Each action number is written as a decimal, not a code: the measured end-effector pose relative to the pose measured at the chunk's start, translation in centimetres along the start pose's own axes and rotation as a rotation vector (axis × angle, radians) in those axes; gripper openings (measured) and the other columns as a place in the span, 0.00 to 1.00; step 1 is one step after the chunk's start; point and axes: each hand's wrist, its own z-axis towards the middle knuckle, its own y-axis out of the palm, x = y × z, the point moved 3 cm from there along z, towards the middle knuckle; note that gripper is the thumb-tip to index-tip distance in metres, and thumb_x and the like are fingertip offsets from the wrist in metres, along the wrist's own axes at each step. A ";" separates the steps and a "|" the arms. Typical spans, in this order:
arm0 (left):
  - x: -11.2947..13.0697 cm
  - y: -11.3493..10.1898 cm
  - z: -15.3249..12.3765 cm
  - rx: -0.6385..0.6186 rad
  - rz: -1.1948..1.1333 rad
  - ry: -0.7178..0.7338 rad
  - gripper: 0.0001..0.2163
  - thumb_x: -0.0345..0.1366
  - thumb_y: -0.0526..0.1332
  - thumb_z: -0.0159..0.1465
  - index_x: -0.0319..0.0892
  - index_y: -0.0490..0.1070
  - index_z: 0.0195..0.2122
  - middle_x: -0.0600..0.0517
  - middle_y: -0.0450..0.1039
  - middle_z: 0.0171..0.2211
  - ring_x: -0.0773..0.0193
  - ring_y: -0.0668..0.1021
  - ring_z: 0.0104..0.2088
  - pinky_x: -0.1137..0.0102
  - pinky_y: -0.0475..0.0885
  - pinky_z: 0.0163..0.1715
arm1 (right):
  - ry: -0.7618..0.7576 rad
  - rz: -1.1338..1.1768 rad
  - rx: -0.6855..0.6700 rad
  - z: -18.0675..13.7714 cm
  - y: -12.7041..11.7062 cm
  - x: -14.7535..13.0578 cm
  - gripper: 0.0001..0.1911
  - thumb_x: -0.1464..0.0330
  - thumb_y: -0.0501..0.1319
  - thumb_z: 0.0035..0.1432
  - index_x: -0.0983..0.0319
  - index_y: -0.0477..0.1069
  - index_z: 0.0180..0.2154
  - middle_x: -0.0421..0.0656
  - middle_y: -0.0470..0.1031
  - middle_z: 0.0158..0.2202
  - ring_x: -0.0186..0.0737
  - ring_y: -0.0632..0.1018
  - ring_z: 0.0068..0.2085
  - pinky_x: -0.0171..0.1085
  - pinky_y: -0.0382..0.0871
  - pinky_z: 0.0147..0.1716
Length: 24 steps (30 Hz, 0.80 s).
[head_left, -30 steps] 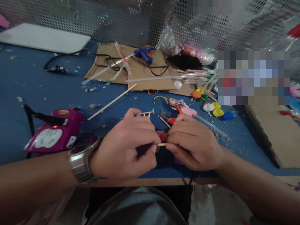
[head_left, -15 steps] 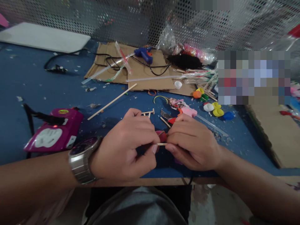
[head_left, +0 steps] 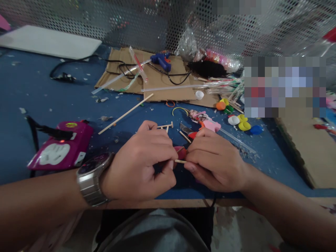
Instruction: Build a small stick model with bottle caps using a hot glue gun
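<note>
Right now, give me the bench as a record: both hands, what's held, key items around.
left grip: bare hand, pinching one end of a short wooden stick
right grip: bare hand, pinching the other end
hand spacing: apart, stick bridging the gap
left wrist: metal watch
far left: magenta power strip, black plug in, red light lit
back: blue glue gun lying on cardboard
loose: long wooden stick on blue tabletop

Your surroundings consistent with a craft workshop, blue worktop before you littered with scraps, blue glue gun on cardboard, purple power socket at your left, perforated metal screen behind the worktop.
</note>
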 end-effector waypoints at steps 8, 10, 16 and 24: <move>-0.1 0.0 0.0 -0.017 -0.012 0.000 0.09 0.27 0.58 0.64 0.44 0.68 0.27 0.55 0.71 0.24 0.60 0.73 0.29 0.55 0.62 0.43 | 0.002 0.015 -0.006 -0.1 -0.1 0.1 0.13 0.68 0.57 0.80 0.60 0.74 0.39 0.43 0.83 0.34 0.39 0.79 0.33 0.44 0.70 0.41; 0.0 -0.1 0.1 -0.022 -0.028 0.003 0.09 0.27 0.58 0.65 0.45 0.68 0.27 0.55 0.72 0.24 0.60 0.72 0.30 0.55 0.62 0.43 | 0.008 0.021 -0.014 -0.1 -0.1 0.1 0.13 0.67 0.56 0.80 0.60 0.74 0.39 0.44 0.83 0.34 0.40 0.79 0.34 0.44 0.70 0.41; 0.2 -0.1 0.2 -0.038 -0.081 0.011 0.10 0.27 0.56 0.65 0.44 0.67 0.27 0.55 0.70 0.24 0.62 0.71 0.30 0.57 0.63 0.43 | 0.014 0.036 -0.021 -0.2 -0.1 0.2 0.16 0.65 0.53 0.83 0.60 0.73 0.40 0.44 0.82 0.34 0.40 0.78 0.34 0.45 0.70 0.42; 0.1 -0.1 0.2 -0.034 -0.149 0.012 0.09 0.26 0.57 0.65 0.43 0.69 0.28 0.56 0.71 0.25 0.63 0.72 0.30 0.58 0.65 0.44 | 0.032 0.045 -0.056 -0.4 0.0 0.4 0.20 0.63 0.50 0.84 0.62 0.74 0.39 0.45 0.81 0.33 0.41 0.77 0.34 0.45 0.70 0.42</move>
